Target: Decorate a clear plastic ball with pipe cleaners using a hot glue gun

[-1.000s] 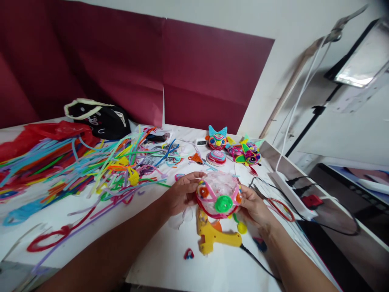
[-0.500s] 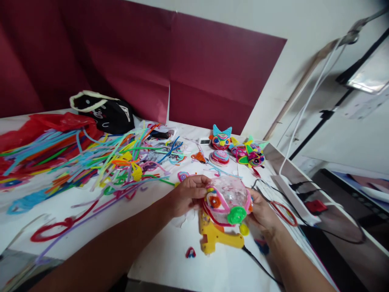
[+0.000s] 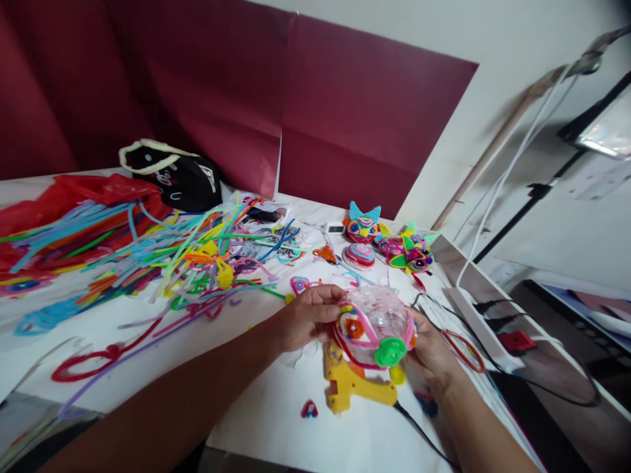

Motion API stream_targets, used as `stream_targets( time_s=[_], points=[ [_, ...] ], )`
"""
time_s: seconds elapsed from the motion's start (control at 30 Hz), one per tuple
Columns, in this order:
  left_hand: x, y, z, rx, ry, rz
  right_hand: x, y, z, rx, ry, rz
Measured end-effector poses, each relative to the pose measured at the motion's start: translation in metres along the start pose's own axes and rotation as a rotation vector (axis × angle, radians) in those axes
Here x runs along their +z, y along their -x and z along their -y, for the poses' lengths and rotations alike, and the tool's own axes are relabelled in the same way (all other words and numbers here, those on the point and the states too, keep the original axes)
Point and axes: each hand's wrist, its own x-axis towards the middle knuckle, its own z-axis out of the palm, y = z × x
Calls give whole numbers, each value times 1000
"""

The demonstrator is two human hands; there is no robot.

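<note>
Head view, left hand [image 3: 305, 318] and right hand [image 3: 431, 348] both closed around clear pipe-cleaner-trimmed dome [image 3: 374, 322], above yellow glue gun [image 3: 352, 387].

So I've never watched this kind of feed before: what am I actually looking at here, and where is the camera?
There is no machine: the camera sits on a person's head and looks down at their own two bare hands. The left hand and right hand together hold a clear rounded craft piece trimmed with pink pipe cleaner and a green disc. Under it on the white table lies a yellow glue gun. A heap of coloured pipe cleaners spreads to the left, finished little faces sit farther back, and a black bag stands by the red backdrop.
</note>
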Motion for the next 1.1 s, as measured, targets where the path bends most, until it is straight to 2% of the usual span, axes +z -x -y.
stream_targets(
  time_s=[0.53,0.83,1.1],
  points=[
    [1,-1,-1,-8,41,19,5,1,0,-11,22,-70],
    [0,-2,0,7,51,32,9,0,3,-8,21,-30],
    [0,-1,-1,-22,90,11,11,0,3,-4,0,-48]
  ],
)
